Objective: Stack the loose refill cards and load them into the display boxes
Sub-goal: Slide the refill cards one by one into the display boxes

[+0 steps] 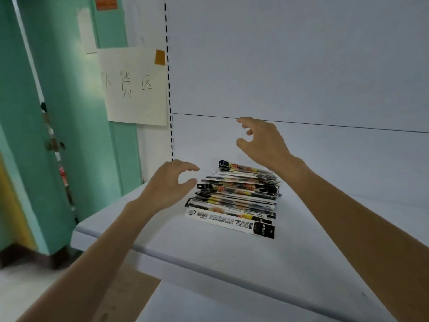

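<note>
A row of several loose refill cards [236,198], long narrow packs with black ends and printed fronts, lies overlapping on the white shelf [325,224]. The nearest card shows a barcode and a white back. My left hand [167,184] hovers just left of the pile, fingers loosely curled and holding nothing. Above the far end of the pile floats my right hand [260,140], thumb and fingers spread apart and empty. No display box is in view.
The shelf's white back panel [301,66] rises behind the cards. A slotted upright [169,89] and a taped paper sign [134,87] stand at the left, beside a green door [58,112]. A brown cardboard sheet [125,296] lies on the floor below the shelf's front edge.
</note>
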A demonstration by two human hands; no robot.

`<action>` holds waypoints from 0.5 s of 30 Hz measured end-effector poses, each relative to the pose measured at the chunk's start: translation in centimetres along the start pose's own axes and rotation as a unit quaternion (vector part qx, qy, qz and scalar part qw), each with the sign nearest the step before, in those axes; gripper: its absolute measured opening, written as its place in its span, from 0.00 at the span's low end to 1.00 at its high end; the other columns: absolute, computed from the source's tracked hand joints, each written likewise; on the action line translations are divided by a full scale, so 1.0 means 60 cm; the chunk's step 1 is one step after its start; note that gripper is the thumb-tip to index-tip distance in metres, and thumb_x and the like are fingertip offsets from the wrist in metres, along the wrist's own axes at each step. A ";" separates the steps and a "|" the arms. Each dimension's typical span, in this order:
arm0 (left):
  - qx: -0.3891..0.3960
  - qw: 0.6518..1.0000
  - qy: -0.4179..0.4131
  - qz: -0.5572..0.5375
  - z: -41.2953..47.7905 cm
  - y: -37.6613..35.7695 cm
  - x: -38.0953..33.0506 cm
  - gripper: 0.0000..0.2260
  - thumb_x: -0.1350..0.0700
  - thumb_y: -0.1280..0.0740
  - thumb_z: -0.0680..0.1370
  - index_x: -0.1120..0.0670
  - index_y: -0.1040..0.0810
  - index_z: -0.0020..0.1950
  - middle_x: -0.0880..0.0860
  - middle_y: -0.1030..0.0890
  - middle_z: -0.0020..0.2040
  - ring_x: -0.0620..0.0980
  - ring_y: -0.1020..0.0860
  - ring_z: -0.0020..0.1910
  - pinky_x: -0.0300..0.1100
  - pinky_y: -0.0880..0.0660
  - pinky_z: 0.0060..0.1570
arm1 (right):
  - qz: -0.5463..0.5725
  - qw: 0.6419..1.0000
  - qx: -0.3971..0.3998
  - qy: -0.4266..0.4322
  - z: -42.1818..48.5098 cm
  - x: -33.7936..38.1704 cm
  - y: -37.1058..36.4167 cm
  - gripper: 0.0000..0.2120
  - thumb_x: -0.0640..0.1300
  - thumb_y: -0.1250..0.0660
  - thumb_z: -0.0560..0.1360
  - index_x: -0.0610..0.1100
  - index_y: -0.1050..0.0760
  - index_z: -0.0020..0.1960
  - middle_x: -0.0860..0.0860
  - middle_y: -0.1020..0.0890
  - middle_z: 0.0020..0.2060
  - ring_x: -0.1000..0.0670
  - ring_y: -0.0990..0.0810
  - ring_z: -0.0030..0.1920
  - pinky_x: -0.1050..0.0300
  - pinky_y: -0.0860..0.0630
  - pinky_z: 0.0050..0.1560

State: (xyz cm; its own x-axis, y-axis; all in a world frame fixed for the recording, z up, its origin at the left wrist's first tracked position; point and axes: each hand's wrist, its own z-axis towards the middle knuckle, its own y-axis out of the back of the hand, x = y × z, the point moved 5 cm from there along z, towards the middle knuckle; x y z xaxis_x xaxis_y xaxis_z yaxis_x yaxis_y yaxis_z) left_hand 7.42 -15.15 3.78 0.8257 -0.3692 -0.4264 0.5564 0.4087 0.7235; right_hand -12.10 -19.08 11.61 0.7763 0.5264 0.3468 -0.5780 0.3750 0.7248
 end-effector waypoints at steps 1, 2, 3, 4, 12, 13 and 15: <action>0.005 1.000 -0.006 -0.005 0.009 -0.006 0.002 0.12 0.56 0.34 0.76 0.51 0.23 0.60 0.49 0.23 0.59 0.48 0.28 0.59 0.37 0.37 0.58 | -0.004 1.000 -0.008 -0.002 0.002 -0.005 0.006 0.24 0.45 0.36 0.75 0.47 0.35 0.70 0.49 0.27 0.64 0.48 0.29 0.63 0.48 0.31 0.64; 0.009 1.000 -0.009 -0.013 0.018 -0.011 0.004 0.12 0.56 0.34 0.76 0.51 0.23 0.60 0.49 0.23 0.59 0.48 0.27 0.59 0.37 0.37 0.57 | -0.010 1.000 -0.017 -0.002 0.004 -0.010 0.012 0.24 0.45 0.36 0.75 0.47 0.34 0.70 0.49 0.26 0.63 0.48 0.28 0.63 0.47 0.31 0.63; 0.019 1.000 -0.008 -0.023 0.024 -0.018 0.004 0.13 0.56 0.34 0.76 0.51 0.23 0.60 0.49 0.23 0.59 0.47 0.27 0.58 0.38 0.36 0.57 | -0.019 1.000 -0.019 -0.006 0.005 -0.016 0.017 0.23 0.44 0.36 0.74 0.47 0.33 0.69 0.49 0.25 0.62 0.48 0.27 0.62 0.47 0.30 0.63; 0.036 0.999 -0.004 -0.031 0.026 -0.028 0.002 0.13 0.55 0.34 0.76 0.51 0.24 0.61 0.50 0.23 0.59 0.46 0.28 0.57 0.38 0.36 0.56 | -0.027 0.999 -0.017 -0.013 0.004 -0.023 0.022 0.23 0.44 0.35 0.74 0.47 0.33 0.68 0.49 0.25 0.61 0.48 0.27 0.60 0.48 0.30 0.62; 0.165 0.986 -0.001 0.010 0.067 -0.085 0.008 0.14 0.53 0.36 0.78 0.53 0.25 0.63 0.52 0.24 0.62 0.50 0.26 0.59 0.40 0.32 0.56 | -0.056 0.990 0.101 -0.086 -0.069 -0.102 -0.008 0.16 0.40 0.33 0.73 0.44 0.24 0.60 0.47 0.20 0.54 0.49 0.22 0.50 0.50 0.24 0.55; 0.172 0.985 -0.010 0.028 0.069 -0.091 0.007 0.13 0.53 0.36 0.78 0.53 0.24 0.62 0.52 0.23 0.61 0.51 0.26 0.59 0.42 0.31 0.57 | -0.059 0.987 0.120 -0.093 -0.081 -0.111 -0.016 0.16 0.40 0.33 0.72 0.44 0.24 0.60 0.47 0.19 0.53 0.48 0.21 0.50 0.49 0.24 0.54; 0.162 0.985 -0.031 0.048 0.074 -0.094 0.003 0.13 0.54 0.35 0.78 0.52 0.23 0.61 0.52 0.23 0.60 0.51 0.25 0.57 0.44 0.30 0.57 | -0.067 0.981 0.148 -0.101 -0.099 -0.122 -0.031 0.15 0.38 0.34 0.72 0.46 0.23 0.59 0.47 0.19 0.52 0.47 0.21 0.50 0.49 0.23 0.53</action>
State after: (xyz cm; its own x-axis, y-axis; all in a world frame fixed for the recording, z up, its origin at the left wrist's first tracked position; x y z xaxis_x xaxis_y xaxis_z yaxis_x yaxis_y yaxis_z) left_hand 4.02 -21.23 2.00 0.8603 -0.3960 -0.3211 0.4086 0.1591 0.8987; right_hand -18.22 -19.09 4.19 0.8915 0.3137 0.3269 -0.3927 0.1753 0.9028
